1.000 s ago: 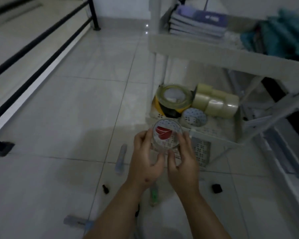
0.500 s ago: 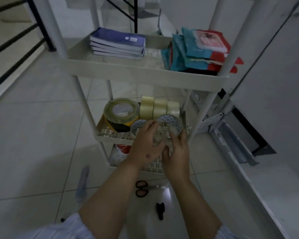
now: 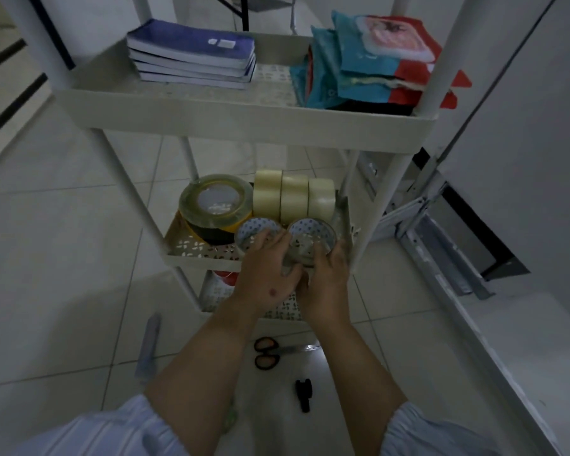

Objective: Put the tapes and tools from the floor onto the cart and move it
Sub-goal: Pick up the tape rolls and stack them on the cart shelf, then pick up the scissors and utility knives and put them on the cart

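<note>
A white three-tier cart [image 3: 211, 115] stands in front of me. On its middle tray [image 3: 191, 250] lie a large clear tape roll [image 3: 216, 200] stacked on a black-and-yellow one, three beige tape rolls [image 3: 293, 197] on edge, and a small clear roll [image 3: 254, 232]. Both hands hold a second small clear tape roll [image 3: 311, 236] at the tray's front right: my left hand [image 3: 267, 274] on its left side, my right hand [image 3: 326, 278] on its right. On the floor below lie orange-handled scissors [image 3: 267, 352], a small black tool [image 3: 303, 393] and a grey cutter [image 3: 148, 347].
The top tray carries stacked blue notebooks [image 3: 193, 55] and teal-and-red packets [image 3: 372, 64]. A red item [image 3: 226, 276] shows in the bottom tray. A metal door track and wall [image 3: 441, 251] run along the right. A black railing [image 3: 10, 90] borders the left.
My view has risen from the floor to the cart. Both hands carried the small clear roll up and forward onto the middle tray's front right, beside the other small roll.
</note>
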Motion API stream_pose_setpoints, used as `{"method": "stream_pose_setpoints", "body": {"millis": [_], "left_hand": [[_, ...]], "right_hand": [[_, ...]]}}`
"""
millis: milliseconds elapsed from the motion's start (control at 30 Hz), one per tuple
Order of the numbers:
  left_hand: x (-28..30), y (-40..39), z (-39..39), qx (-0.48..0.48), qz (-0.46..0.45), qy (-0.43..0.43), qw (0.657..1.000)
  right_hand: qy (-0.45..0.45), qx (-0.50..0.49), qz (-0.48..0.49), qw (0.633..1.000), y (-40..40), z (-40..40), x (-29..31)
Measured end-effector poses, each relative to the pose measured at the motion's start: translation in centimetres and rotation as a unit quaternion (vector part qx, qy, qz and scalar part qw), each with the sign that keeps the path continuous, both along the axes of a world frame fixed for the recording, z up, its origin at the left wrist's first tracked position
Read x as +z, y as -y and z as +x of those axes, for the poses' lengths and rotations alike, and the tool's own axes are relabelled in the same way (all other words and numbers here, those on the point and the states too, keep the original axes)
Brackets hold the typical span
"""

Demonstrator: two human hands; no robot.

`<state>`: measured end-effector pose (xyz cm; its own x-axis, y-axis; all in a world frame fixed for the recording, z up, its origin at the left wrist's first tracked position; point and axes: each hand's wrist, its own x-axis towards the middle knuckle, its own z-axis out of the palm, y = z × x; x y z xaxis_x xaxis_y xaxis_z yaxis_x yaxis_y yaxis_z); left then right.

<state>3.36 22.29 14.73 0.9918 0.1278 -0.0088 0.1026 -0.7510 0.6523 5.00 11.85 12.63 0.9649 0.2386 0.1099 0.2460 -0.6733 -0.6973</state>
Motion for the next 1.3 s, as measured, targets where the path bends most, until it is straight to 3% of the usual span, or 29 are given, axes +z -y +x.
{"method": "stream_pose_setpoints", "body": {"millis": [267, 533, 633, 833, 967, 1067, 1300], "left_hand": [[-0.3, 0.0, 0.4, -0.007, 0.048, -0.016, 0.999], [-1.6, -0.3, -2.4, 0.022, 0.018, 0.082, 0.996], [-2.5, 0.0, -4.7, 0.024, 0.014, 0.088, 0.996], [-6.4, -0.9, -10.4, 0.081, -0.037, 0.035, 0.995], [-9.9, -2.4, -14.7, 0.128, -0.048, -0.062, 0.989], [-12.0, -3.2, -17.1, 0.143, -0.05, -0.121, 0.981], [-15.3, -4.4, -20.7, 0.164, -0.052, -0.179, 0.969]], "right_hand": [[-0.06, 0.027, -0.047, 0.997, 0.2, 1.3, 0.8], [0.125, 0.043, 0.012, 0.991, 0.7, -1.7, -0.5], [0.137, 0.05, 0.024, 0.989, 0.9, -3.3, -1.7], [0.096, 0.083, -0.002, 0.992, 1.1, -7.1, -6.5], [0.021, 0.121, -0.027, 0.992, 0.9, -9.4, -9.1], [-0.056, 0.159, -0.064, 0.984, 0.3, -11.1, -10.7], [-0.14, 0.225, -0.104, 0.959, -2.0, -14.2, -13.9]]}}
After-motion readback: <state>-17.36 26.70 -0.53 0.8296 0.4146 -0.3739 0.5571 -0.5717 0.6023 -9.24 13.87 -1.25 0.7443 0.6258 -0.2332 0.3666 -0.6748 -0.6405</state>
